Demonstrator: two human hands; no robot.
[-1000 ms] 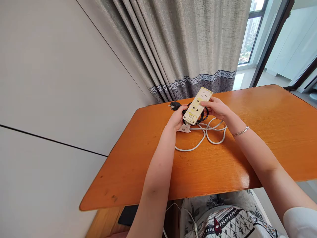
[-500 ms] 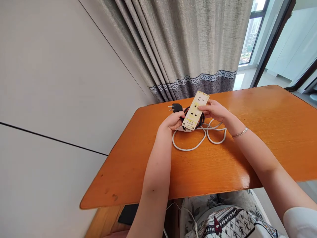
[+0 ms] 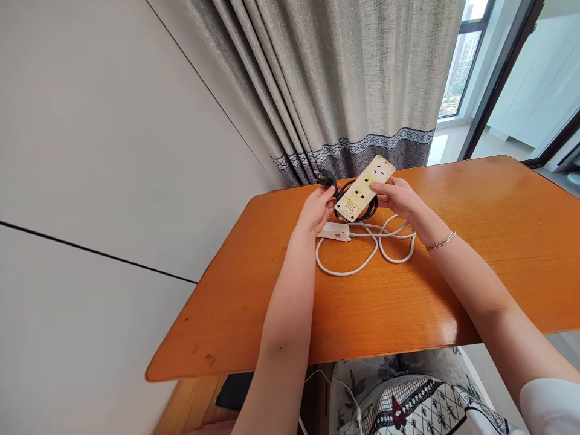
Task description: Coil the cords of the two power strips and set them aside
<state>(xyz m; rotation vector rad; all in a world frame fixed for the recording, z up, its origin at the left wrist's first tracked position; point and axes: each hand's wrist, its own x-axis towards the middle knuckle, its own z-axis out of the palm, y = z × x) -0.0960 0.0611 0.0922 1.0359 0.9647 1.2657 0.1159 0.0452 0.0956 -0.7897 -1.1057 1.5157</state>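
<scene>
A cream-coloured power strip (image 3: 365, 188) with yellow stains and several sockets is held up, tilted, above the table. My right hand (image 3: 397, 196) grips its right side, the thumb lying on the socket face. Behind the strip runs its coiled black cord (image 3: 372, 208). My left hand (image 3: 318, 208) is closed around the cord by the black plug (image 3: 326, 178), whose pins point up and to the left. Below, on the tabletop, lies a white power strip (image 3: 336, 231), partly hidden by my left wrist, with its white cord (image 3: 344, 273) in loose loops.
The orange-brown wooden table (image 3: 385, 308) has rounded corners. A grey curtain (image 3: 357, 78) hangs just behind it, and a pale wall (image 3: 99, 151) stands to the left. A dark flat object (image 3: 234, 389) sits below the table's front edge.
Both hands have lifted the cream power strip and plug slightly, and the strip has shifted right and turned more slanted. More of the white power strip shows below.
</scene>
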